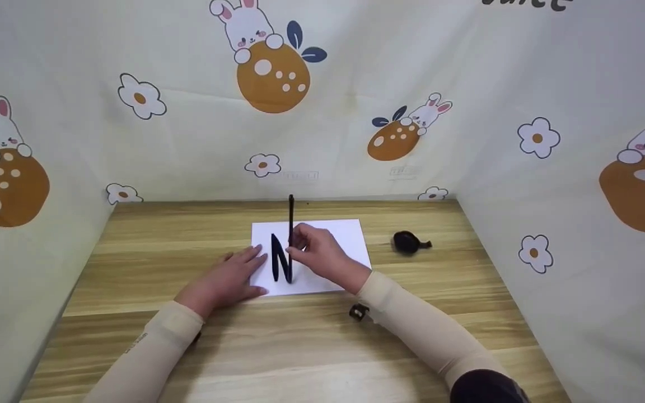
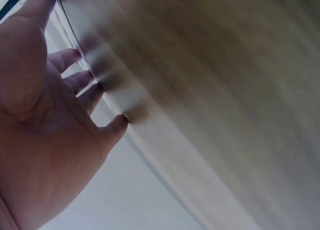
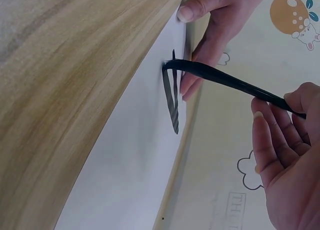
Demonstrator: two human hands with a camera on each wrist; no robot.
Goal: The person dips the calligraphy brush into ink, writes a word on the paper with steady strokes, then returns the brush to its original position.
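Observation:
A sheet of white paper lies on the wooden table, bearing thick black strokes shaped like an N. My right hand pinches a slim black brush by its handle between thumb and fingers. In the right wrist view the handle of the brush slants down, its tip on the paper at one end of the strokes. My left hand rests with spread fingers on the left edge of the sheet. In the left wrist view the palm of the left hand shows, with fingertips at the table surface.
A small round black dish with a short handle stands on the table right of the paper. Cloth walls printed with rabbits, oranges and flowers enclose the table's back and sides. A small black device sits below the right sleeve.

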